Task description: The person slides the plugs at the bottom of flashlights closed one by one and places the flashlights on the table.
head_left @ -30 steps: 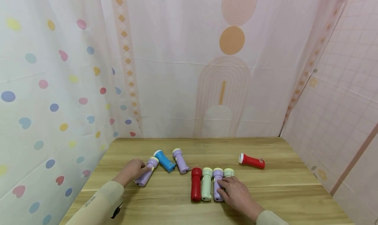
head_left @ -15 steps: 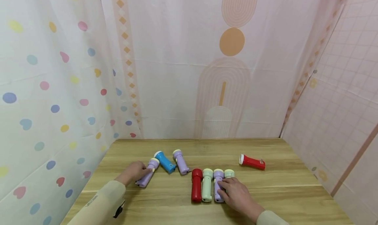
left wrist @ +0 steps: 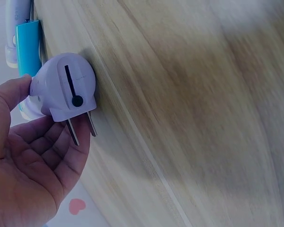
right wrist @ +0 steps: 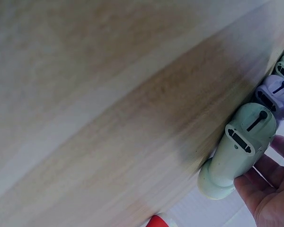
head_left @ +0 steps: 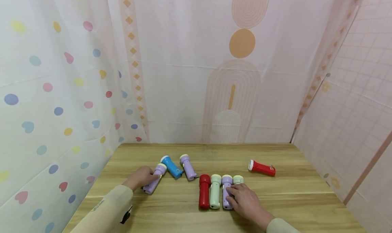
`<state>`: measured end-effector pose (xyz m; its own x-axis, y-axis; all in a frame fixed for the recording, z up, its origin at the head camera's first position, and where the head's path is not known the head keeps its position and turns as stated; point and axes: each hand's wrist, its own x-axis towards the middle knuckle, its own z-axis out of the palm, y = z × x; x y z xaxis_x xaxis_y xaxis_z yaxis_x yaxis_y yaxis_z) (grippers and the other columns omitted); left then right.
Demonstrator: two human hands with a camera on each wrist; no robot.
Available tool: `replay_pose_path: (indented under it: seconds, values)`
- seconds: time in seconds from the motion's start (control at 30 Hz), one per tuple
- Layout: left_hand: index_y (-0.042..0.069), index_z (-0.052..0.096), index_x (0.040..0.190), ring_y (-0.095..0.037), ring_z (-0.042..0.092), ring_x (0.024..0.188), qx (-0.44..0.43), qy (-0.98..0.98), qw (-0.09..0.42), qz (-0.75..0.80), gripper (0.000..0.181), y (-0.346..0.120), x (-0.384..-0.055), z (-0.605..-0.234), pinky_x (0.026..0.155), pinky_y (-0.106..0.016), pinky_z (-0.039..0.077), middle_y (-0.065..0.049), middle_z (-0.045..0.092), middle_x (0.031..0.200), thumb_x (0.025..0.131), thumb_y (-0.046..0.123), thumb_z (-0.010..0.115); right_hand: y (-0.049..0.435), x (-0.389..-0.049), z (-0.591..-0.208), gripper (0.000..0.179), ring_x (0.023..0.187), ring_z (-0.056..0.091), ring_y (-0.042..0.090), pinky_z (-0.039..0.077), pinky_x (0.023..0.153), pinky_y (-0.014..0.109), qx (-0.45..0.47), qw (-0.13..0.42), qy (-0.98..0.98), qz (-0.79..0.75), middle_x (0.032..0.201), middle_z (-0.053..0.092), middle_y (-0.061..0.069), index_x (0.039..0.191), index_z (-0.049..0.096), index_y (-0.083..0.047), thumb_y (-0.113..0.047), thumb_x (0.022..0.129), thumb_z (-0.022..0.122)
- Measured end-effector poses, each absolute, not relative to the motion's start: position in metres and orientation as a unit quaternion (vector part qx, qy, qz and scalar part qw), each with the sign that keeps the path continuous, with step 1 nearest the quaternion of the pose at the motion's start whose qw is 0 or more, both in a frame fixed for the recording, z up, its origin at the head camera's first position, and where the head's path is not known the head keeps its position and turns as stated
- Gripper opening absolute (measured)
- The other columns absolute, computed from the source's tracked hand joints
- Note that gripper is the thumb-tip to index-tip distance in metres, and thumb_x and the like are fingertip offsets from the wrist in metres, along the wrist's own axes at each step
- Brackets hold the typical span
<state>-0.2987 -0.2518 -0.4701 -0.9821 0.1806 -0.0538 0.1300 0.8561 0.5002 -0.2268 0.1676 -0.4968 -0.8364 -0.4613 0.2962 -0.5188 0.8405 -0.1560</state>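
Observation:
My left hand (head_left: 142, 177) grips a purple flashlight (head_left: 154, 181) with a cream rim. In the left wrist view, two metal plug prongs (left wrist: 73, 132) stick out of its tail, below a black slot, and the thumb presses its side. My right hand (head_left: 245, 199) curls over a pale green flashlight (right wrist: 244, 142) at the right end of a row; most of it is hidden from the head view. The thumb side reaches onto the neighbouring purple flashlight (head_left: 227, 192). Further left in this row lie another pale green flashlight (head_left: 215, 192) and a red flashlight (head_left: 204, 194).
A blue flashlight (head_left: 172, 167) and a purple flashlight (head_left: 188, 168) lie apart behind the row, near the left hand. Another red flashlight (head_left: 262, 168) lies sideways at the back right. Patterned curtains (head_left: 177, 90) enclose the wooden table (head_left: 294, 205) at the back and sides.
The left hand and its purple flashlight have shifted very slightly right. The right hand and the row stay in place; the head view has moved a little.

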Motion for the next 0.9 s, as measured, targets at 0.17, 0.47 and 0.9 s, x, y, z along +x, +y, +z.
replay_pose_path:
  seconds: [0.17, 0.47, 0.9]
  values:
    - [0.009, 0.057, 0.066, -0.012, 0.048, 0.053, 0.076, 0.961, 0.053, 0.261, 0.032, -0.2515, -0.2990, -0.4695, 0.050, -0.026, 0.039, 0.001, 0.049, 0.058, 0.095, 0.022, 0.064, 0.1679, -0.2272, -0.4964, 0.035, 0.108, 0.060, 0.028, 0.051, 0.088, 0.047, 0.256, 0.117, -0.952, 0.118, 0.118, 0.067, 0.010, 0.122, 0.070, -0.009, -0.030, 0.094, 0.067]
    - [0.007, 0.059, 0.070, -0.016, 0.054, 0.058, 0.039, 0.960, 0.084, 0.264, 0.027, -0.2496, -0.2993, -0.4661, 0.051, -0.029, 0.044, -0.004, 0.055, 0.066, 0.091, 0.023, 0.064, 0.1672, -0.2266, -0.4971, 0.035, 0.109, 0.059, 0.028, 0.050, 0.090, 0.047, 0.255, 0.108, -0.953, 0.120, 0.118, 0.066, 0.010, 0.122, 0.070, -0.009, -0.030, 0.094, 0.067]
    - [0.006, 0.058, 0.074, -0.018, 0.057, 0.060, 0.012, 0.953, 0.092, 0.288, 0.022, -0.2483, -0.2953, -0.4640, 0.053, -0.031, 0.048, -0.007, 0.057, 0.070, 0.088, 0.022, 0.065, 0.1683, -0.2274, -0.4978, 0.034, 0.107, 0.060, 0.028, 0.051, 0.088, 0.047, 0.265, 0.123, -0.950, 0.114, 0.116, 0.067, 0.010, 0.120, 0.071, -0.008, -0.029, 0.093, 0.068]
